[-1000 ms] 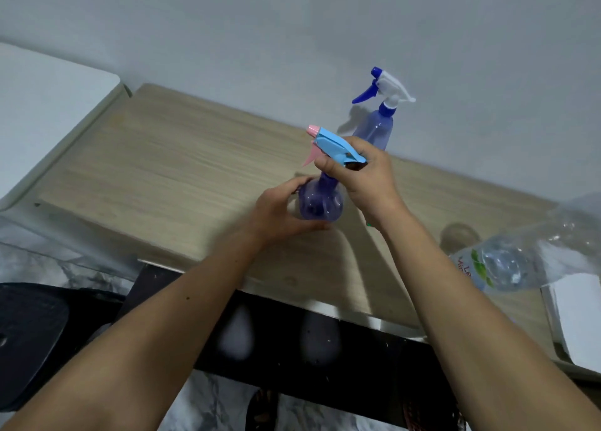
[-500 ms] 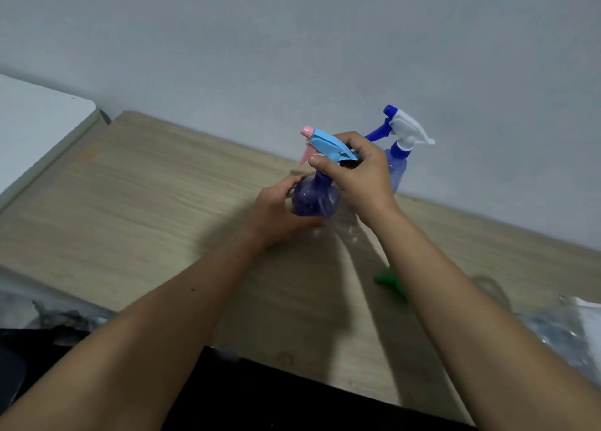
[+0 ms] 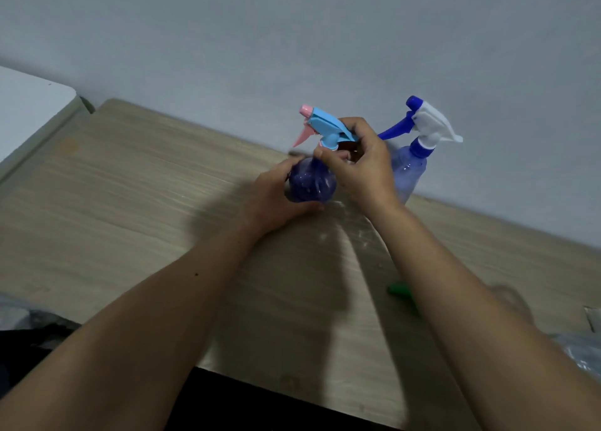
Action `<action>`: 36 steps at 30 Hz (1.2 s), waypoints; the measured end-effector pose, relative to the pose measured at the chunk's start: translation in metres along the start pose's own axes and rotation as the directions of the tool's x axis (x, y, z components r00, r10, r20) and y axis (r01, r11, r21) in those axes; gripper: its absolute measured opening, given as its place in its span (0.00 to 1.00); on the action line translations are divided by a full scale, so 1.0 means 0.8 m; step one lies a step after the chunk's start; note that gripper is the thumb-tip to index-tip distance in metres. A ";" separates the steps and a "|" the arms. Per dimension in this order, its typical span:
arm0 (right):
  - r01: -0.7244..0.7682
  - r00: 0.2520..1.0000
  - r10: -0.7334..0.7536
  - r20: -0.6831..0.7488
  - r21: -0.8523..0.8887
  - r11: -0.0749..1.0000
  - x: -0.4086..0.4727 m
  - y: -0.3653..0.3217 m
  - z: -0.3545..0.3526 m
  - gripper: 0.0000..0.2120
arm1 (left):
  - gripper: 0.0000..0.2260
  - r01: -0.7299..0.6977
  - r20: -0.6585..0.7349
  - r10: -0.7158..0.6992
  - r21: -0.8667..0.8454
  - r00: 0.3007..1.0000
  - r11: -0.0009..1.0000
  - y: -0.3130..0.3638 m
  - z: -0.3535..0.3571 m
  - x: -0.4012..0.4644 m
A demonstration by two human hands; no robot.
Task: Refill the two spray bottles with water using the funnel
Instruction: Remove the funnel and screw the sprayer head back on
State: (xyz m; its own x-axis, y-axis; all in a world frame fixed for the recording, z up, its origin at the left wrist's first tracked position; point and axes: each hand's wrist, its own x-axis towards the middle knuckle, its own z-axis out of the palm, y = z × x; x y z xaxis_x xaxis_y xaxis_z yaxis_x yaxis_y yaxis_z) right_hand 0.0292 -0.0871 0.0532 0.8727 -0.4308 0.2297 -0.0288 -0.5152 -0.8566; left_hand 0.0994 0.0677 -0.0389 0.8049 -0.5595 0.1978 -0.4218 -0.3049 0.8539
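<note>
A round purple spray bottle (image 3: pixel 312 183) stands on the wooden table (image 3: pixel 130 203). My left hand (image 3: pixel 276 196) grips its body from the left. My right hand (image 3: pixel 361 164) holds the collar of its light-blue spray head (image 3: pixel 328 128), which has a pink trigger and nozzle. Behind my right hand, near the wall, a taller pale-blue spray bottle (image 3: pixel 408 173) with a white and dark-blue head stands upright. A green funnel (image 3: pixel 401 292) lies on the table, mostly hidden by my right forearm.
A clear plastic water bottle (image 3: pixel 582 356) shows partly at the right edge. A white surface (image 3: pixel 29 112) adjoins the table's left end. The grey wall runs right behind the bottles. The table's front edge is close to me.
The camera has tilted, so the bottles sit a little to the right in view. Both hands stay on the purple bottle and my right fingers have shifted around the spray head's collar.
</note>
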 end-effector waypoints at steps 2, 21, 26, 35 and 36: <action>-0.003 1.000 0.003 0.004 -0.004 1.000 0.001 0.000 0.002 0.18 | 0.42 -0.005 0.014 0.005 0.011 1.000 1.000 0.002 0.000 0.000; -0.177 0.979 0.199 -0.052 0.278 0.944 -0.014 -0.003 0.014 0.23 | 0.43 -0.049 -0.023 0.052 0.100 0.998 0.994 0.001 0.002 -0.008; -0.257 0.961 0.275 -0.018 0.293 0.921 -0.029 0.002 0.011 0.29 | 0.50 0.003 -0.027 -0.002 0.028 1.000 1.000 0.005 0.009 -0.010; -0.293 0.953 0.304 0.004 0.281 0.914 -0.101 0.013 -0.021 0.24 | 0.56 0.064 -0.127 -0.057 0.051 0.990 0.997 0.020 0.016 -0.064; -0.293 0.953 0.303 0.006 0.279 0.915 -0.112 0.014 -0.025 0.22 | 0.56 0.079 -0.126 -0.075 0.031 0.989 0.996 0.024 0.017 -0.073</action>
State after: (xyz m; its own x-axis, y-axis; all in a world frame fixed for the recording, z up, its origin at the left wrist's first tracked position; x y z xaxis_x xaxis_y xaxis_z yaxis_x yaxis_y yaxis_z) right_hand -0.0590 -0.0689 0.0326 0.8260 -0.5619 -0.0437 -0.1462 -0.1387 -0.9795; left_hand 0.0384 0.0840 -0.0403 0.8803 -0.4338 0.1921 -0.3691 -0.3718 0.8518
